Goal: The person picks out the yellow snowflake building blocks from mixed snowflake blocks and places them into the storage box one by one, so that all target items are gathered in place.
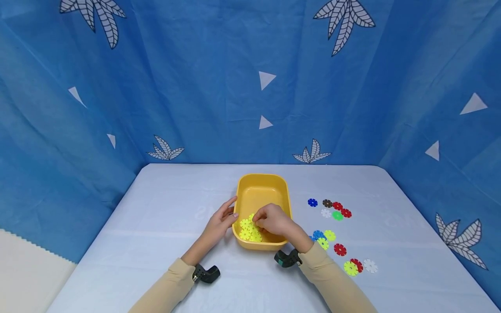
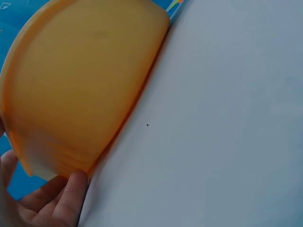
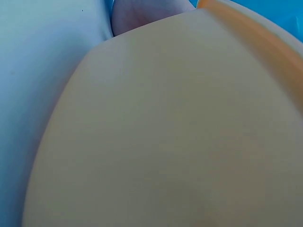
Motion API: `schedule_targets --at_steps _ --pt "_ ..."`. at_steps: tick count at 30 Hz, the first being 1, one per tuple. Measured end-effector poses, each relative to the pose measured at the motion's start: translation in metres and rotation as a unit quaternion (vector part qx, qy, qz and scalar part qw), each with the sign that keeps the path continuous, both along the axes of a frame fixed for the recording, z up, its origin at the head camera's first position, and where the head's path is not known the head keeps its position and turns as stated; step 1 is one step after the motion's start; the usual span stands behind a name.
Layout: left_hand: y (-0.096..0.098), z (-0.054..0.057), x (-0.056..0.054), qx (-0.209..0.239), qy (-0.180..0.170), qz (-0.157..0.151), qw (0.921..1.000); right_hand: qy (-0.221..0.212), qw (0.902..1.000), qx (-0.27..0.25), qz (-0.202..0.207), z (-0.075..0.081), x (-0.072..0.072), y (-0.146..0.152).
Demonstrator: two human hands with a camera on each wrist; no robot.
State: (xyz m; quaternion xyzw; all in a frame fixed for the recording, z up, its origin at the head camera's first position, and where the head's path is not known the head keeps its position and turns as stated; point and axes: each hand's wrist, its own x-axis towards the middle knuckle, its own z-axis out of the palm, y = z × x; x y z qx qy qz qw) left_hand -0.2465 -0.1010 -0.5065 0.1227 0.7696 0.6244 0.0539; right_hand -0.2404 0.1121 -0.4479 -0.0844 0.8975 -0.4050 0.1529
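Observation:
A yellow plastic bin [image 1: 261,191] stands at the middle of the white table. My left hand [image 1: 222,221] holds it by the left side, with a digit at the rim; the left wrist view shows fingertips [image 2: 73,189] against the outer wall. Inside the near left part lies a pile of yellow-green notched plastic discs [image 1: 245,234], like snowflake building pieces. My right hand [image 1: 275,221] reaches into the bin, its fingers curled and pinching a disc [image 1: 252,216] at the top of the pile. In the right wrist view, the bin's wall [image 3: 156,123] hides most of this hand.
Right of the bin lie loose discs: a dark blue one [image 1: 312,202], a brown one [image 1: 327,203], a green one [image 1: 337,215], a white one [image 1: 370,266] and several red ones [image 1: 340,249]. A blue curtain [image 1: 219,87] hangs behind the table [image 1: 164,195].

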Motion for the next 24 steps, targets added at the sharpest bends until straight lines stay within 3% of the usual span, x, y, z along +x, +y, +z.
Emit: schedule_targets --at_steps 15,24 --pt "0.0009 0.0005 -0.0006 -0.001 -0.001 0.001 1.0000 0.020 0.9996 -0.019 0.002 0.0017 0.0001 0.0016" --pt "0.0008 -0.0015 -0.0011 -0.004 0.000 0.001 1.0000 0.038 0.9976 -0.053 -0.021 0.0066 -0.0001 0.0067"
